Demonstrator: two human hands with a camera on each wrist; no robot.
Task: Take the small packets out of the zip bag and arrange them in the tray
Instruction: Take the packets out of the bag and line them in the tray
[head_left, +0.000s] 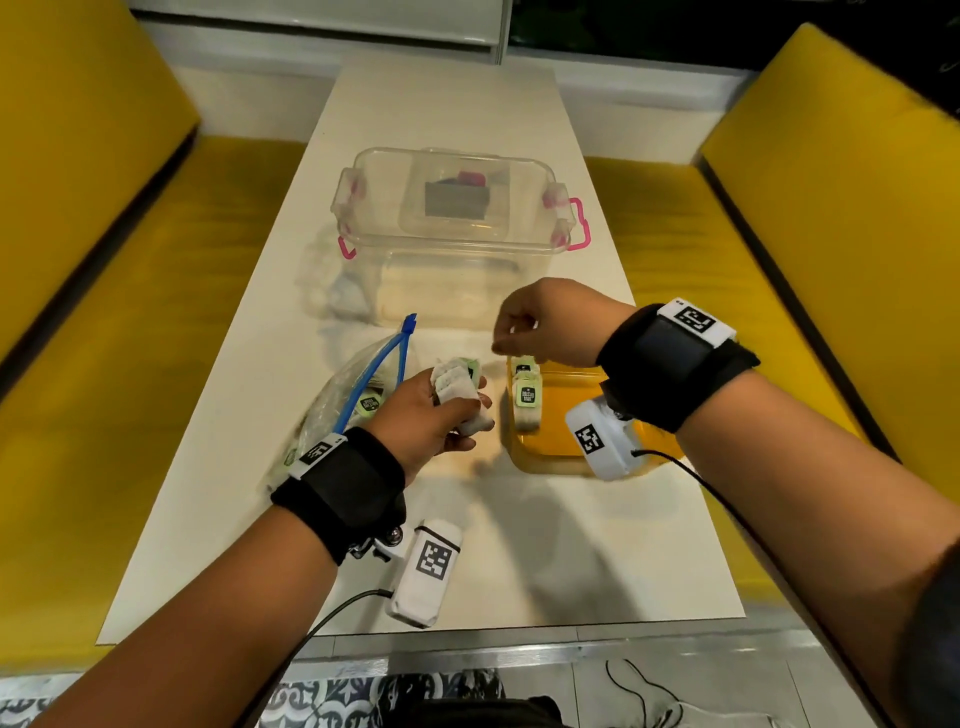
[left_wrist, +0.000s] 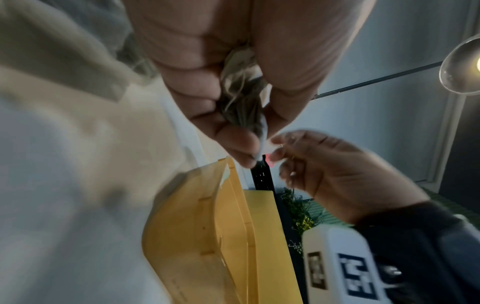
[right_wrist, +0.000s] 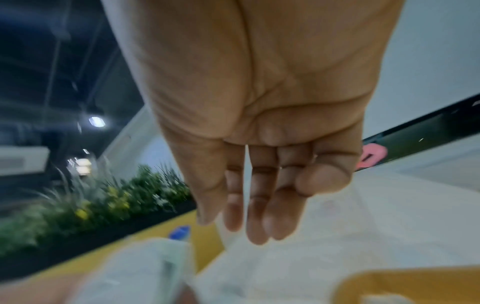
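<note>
My left hand (head_left: 441, 415) grips a bunch of small white tea packets (head_left: 458, 387) with green tags, just right of the clear zip bag (head_left: 332, 410) with its blue zip. In the left wrist view the left hand (left_wrist: 233, 133) is curled round the packets (left_wrist: 244, 96). The yellow tray (head_left: 561, 447) lies to the right and holds a few packets (head_left: 527, 397) along its left side. My right hand (head_left: 530, 330) hovers over the tray's far end. In the right wrist view its fingers (right_wrist: 257, 205) hang relaxed and hold nothing.
A clear lidded box (head_left: 452, 208) with pink latches stands further back on the white table (head_left: 571, 561). Yellow bench seats flank the table on both sides. More tagged packets show inside the zip bag.
</note>
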